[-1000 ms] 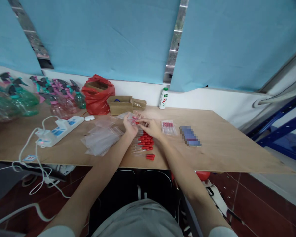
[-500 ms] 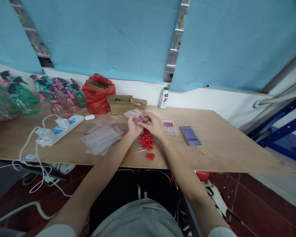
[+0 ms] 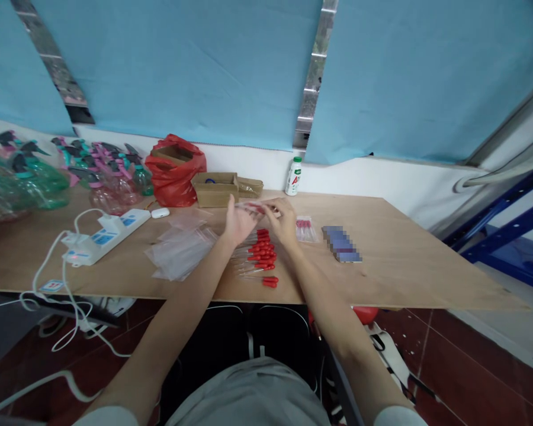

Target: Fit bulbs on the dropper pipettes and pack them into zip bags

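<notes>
A clear plastic zip bag point(image 3: 250, 206) with red-topped droppers in it is held up above the table between my hands. My right hand point(image 3: 283, 220) pinches the bag's right end between thumb and fingers. My left hand point(image 3: 240, 225) is palm up at the other end, thumb raised and fingers stretched out beneath the bag, not closed on it. Below my hands lies a pile of glass droppers with red rubber bulbs point(image 3: 263, 255). Flat empty zip bags point(image 3: 180, 253) are spread left of the pile. Right of my right hand rests a filled bag of droppers point(image 3: 307, 229).
A phone point(image 3: 341, 244) lies to the right. Behind stand a white bottle point(image 3: 294, 176), a cardboard box point(image 3: 215, 190) and a red plastic bag point(image 3: 173, 177). On the left are a power strip point(image 3: 111, 236), an earbud case point(image 3: 160, 212) and several spray bottles point(image 3: 111, 189).
The bag has tipped flatter and turned nearly edge-on to my view. My left thumb has lifted off it and the left fingers have straightened; my right hand still grips it.
</notes>
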The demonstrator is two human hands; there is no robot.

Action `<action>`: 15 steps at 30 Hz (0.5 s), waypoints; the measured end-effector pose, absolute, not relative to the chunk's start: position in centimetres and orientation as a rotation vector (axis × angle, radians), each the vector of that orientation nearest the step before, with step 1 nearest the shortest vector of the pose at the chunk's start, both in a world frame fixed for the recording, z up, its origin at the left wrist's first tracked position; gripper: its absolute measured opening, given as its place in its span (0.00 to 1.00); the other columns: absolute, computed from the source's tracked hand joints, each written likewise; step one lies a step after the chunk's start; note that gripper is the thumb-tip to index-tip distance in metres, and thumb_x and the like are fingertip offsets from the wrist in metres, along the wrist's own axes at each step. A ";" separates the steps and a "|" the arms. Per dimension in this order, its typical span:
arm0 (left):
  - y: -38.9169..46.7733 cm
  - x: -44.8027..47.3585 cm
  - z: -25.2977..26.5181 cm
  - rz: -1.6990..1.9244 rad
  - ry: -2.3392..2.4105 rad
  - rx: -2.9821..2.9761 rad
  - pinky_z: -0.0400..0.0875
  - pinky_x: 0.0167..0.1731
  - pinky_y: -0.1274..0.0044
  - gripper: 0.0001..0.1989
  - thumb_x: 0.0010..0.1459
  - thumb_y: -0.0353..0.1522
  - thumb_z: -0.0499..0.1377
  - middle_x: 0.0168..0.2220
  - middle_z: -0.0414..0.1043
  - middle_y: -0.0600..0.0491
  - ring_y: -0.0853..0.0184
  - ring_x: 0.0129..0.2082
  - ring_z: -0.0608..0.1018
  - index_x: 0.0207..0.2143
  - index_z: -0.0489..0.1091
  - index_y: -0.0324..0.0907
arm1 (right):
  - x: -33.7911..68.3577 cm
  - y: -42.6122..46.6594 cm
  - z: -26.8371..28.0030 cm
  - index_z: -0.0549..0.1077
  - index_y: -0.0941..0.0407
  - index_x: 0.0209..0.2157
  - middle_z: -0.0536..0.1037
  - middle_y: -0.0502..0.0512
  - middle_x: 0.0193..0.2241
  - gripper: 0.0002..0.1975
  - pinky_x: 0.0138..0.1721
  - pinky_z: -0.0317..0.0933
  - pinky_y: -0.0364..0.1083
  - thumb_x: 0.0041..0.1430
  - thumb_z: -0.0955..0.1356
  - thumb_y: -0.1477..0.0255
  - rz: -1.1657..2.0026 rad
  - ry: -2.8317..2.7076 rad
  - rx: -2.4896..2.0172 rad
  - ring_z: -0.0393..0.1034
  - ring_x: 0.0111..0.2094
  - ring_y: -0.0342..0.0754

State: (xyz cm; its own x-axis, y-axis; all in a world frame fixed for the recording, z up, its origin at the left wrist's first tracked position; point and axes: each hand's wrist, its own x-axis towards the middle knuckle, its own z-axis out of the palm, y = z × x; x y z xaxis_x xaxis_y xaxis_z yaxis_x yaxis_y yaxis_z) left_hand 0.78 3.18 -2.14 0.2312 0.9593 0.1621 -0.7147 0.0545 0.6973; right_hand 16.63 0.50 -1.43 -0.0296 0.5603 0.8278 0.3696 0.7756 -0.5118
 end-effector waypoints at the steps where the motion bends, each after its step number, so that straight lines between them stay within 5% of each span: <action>1: 3.5 0.6 -2.3 1.331 0.415 0.774 0.76 0.57 0.59 0.36 0.60 0.64 0.56 0.53 0.80 0.39 0.50 0.60 0.78 0.48 0.78 0.42 | 16.8 0.6 -1.3 0.83 0.51 0.42 0.83 0.57 0.39 0.15 0.48 0.70 0.54 0.71 0.70 0.56 0.206 -1.535 -0.760 0.74 0.42 0.55; 7: 4.5 -0.7 -2.8 1.481 0.540 0.875 0.74 0.60 0.61 0.35 0.62 0.60 0.61 0.62 0.75 0.45 0.54 0.63 0.77 0.62 0.72 0.49 | 18.1 1.5 -0.2 0.81 0.53 0.42 0.81 0.52 0.34 0.17 0.36 0.71 0.47 0.63 0.73 0.54 0.483 -1.153 -0.723 0.75 0.34 0.48; 15: 3.2 0.5 -2.9 1.260 0.585 1.403 0.76 0.54 0.67 0.26 0.52 0.46 0.77 0.49 0.84 0.45 0.56 0.49 0.84 0.50 0.83 0.42 | 18.0 1.5 0.1 0.81 0.54 0.41 0.74 0.46 0.23 0.19 0.26 0.65 0.43 0.55 0.78 0.54 0.743 -1.195 -0.671 0.66 0.23 0.42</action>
